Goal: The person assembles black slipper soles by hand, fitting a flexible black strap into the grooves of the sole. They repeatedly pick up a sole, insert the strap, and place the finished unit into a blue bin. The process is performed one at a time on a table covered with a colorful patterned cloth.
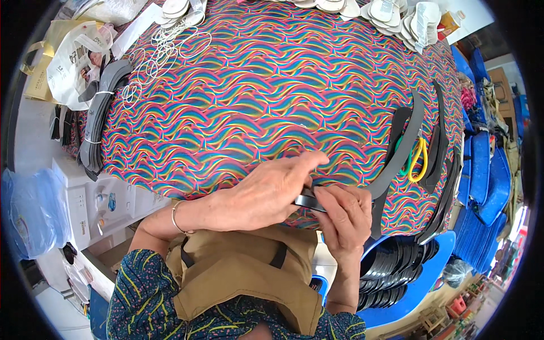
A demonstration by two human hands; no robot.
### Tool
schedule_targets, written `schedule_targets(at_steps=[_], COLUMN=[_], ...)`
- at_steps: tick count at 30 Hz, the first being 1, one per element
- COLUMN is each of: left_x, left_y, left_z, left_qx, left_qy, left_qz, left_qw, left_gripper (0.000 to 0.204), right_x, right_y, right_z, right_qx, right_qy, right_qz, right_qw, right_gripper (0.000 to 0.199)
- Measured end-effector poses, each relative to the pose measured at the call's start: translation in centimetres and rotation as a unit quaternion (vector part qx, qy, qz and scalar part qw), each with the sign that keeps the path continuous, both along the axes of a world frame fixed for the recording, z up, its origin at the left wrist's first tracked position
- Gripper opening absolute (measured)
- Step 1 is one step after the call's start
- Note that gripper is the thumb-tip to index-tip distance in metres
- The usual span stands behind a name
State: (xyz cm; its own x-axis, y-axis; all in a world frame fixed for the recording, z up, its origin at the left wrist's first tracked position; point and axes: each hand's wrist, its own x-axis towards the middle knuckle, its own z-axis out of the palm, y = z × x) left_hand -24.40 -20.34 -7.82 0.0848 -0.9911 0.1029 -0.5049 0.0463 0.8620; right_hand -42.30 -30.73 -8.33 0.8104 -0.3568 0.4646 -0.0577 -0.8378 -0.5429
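My left hand (260, 190) and my right hand (344, 214) meet at the table's near edge. Between them is the end of a long, curved dark grey strip (391, 170), with a glossy black section (309, 200) showing at the fingertips. My right thumb and fingers pinch this end, while the rest of the strip arcs away to the far right. The left fingers close around the glossy end from the other side, their grip partly hidden, and the index finger points outward. Beside the strip lies a yellow loop (418, 161) with a green part, partly covered.
More black strips (436, 153) lie at the table's right. A tied bundle of grey strips (96, 124) rests at left, near tangled white cord (161, 54). Pale flat pieces (391, 17) are stacked at the far edge. Below right, a blue tub (446, 245) holds black strips.
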Motion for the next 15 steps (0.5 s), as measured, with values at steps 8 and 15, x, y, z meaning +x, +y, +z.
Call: schedule_targets(at_steps=[8, 15], left_x=[-0.7, -0.9], left_y=[0.0, 0.0], left_z=[-1.3, -1.3], left_qx=[-0.012, -0.003], left_qy=[0.110, 0.142], left_qz=[0.083, 0.085], left_qw=[0.990, 0.986], left_gripper=[0.066, 0.063], right_x=[0.1, 0.6], right_y=[0.6, 0.1], right_z=[0.2, -0.7], right_qx=[0.112, 0.063], right_qy=[0.010, 0.021], right_qz=[-0.020, 0.034], right_qw=[0.993, 0.997], right_gripper=[0.050, 0.049])
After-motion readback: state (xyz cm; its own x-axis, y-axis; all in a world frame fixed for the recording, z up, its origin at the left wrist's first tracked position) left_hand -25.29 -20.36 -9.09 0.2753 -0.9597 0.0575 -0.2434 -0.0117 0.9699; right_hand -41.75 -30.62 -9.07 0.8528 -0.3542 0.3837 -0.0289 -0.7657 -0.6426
